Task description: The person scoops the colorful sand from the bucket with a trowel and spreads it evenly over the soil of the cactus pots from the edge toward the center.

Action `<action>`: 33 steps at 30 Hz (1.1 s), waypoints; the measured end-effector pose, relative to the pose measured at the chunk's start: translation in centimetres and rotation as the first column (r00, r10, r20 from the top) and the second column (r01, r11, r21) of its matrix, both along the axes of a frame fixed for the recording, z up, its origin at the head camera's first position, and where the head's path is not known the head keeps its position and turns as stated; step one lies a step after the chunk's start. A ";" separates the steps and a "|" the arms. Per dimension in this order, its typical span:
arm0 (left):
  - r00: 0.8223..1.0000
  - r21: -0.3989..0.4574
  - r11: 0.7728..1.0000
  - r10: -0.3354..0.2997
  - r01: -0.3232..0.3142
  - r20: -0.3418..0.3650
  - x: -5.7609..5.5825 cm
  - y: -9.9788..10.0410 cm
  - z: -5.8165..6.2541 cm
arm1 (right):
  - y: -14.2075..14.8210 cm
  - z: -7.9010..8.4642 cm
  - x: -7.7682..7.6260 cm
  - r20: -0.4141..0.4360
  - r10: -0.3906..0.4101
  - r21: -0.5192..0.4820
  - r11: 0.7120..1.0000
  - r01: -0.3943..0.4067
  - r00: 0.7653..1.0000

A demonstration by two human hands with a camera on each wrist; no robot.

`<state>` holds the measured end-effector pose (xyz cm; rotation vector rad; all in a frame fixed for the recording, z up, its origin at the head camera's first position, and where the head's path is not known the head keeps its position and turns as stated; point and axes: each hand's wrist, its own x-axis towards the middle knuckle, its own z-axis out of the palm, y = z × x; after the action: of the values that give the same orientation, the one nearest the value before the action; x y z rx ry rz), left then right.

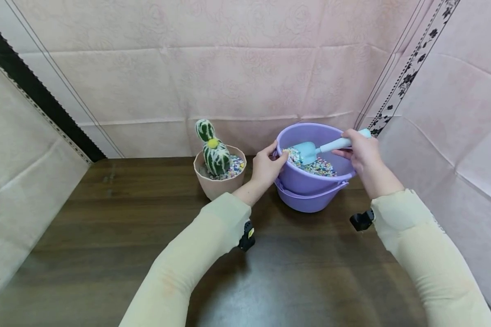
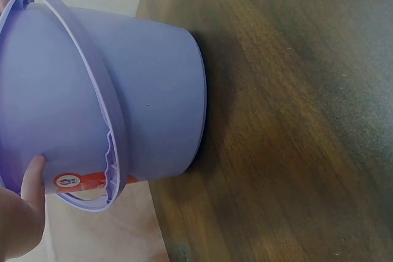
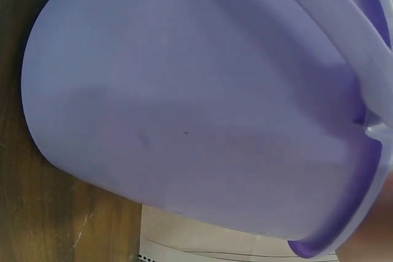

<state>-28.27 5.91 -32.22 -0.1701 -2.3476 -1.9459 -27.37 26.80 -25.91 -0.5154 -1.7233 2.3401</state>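
A purple bucket [image 1: 307, 182] stands upright with multicoloured pebbles [image 1: 322, 167] inside. My left hand [image 1: 266, 168] grips its left rim, and in the left wrist view the thumb [image 2: 34, 182] lies along the outer wall of the bucket [image 2: 147, 84]. In the right hand [image 1: 364, 152] is the handle of a light blue toy shovel [image 1: 331, 144]. The shovel's blade points left and down, low in the bucket among the pebbles, with some on it. The bucket's wall [image 3: 184, 115] fills most of the right wrist view and hides the shovel there.
Left of the bucket, a pale peach pot [image 1: 221, 185] holds a green-and-white striped plush cactus [image 1: 216, 156] with a yellow flower, and more coloured pebbles. Both stand on a dark wooden table [image 1: 155, 218] near the pink patterned cloth wall [image 1: 237, 86]. The bucket's handle [image 1: 311, 195] hangs down in front.
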 end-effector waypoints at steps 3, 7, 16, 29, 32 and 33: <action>1.000 -0.002 1.000 -0.002 0.002 0.003 0.0 0.0 0.0 | 0.2 0.2 0.0 0.004 -0.001 -0.050 0.999 0.002 1.000; 1.000 -0.008 1.000 -0.012 0.012 0.015 0.0 0.1 0.0 | 0.7 0.5 0.2 0.013 -0.010 -0.124 0.992 0.011 1.000; 1.000 -0.012 1.000 -0.009 0.009 0.007 -0.1 0.0 0.1 | 1.8 0.8 0.0 0.023 -0.003 -0.249 0.968 0.008 1.000; 1.000 -0.001 1.000 -0.002 0.002 0.012 0.1 0.0 0.0 | 2.6 0.7 0.5 -0.018 0.031 -0.364 0.931 -0.036 0.999; 1.000 -0.009 1.000 -0.001 0.001 0.009 0.0 0.1 0.0 | 2.7 0.7 0.5 -0.007 0.029 -0.376 0.926 -0.029 1.000; 1.000 -0.016 1.000 -0.004 0.004 0.009 0.1 0.1 0.0 | 2.8 0.7 0.6 -0.001 0.027 -0.381 0.924 -0.026 1.000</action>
<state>-28.21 5.99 -32.25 -0.1677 -2.3717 -1.9340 -26.81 29.56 -25.25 -0.5572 -1.2795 2.7082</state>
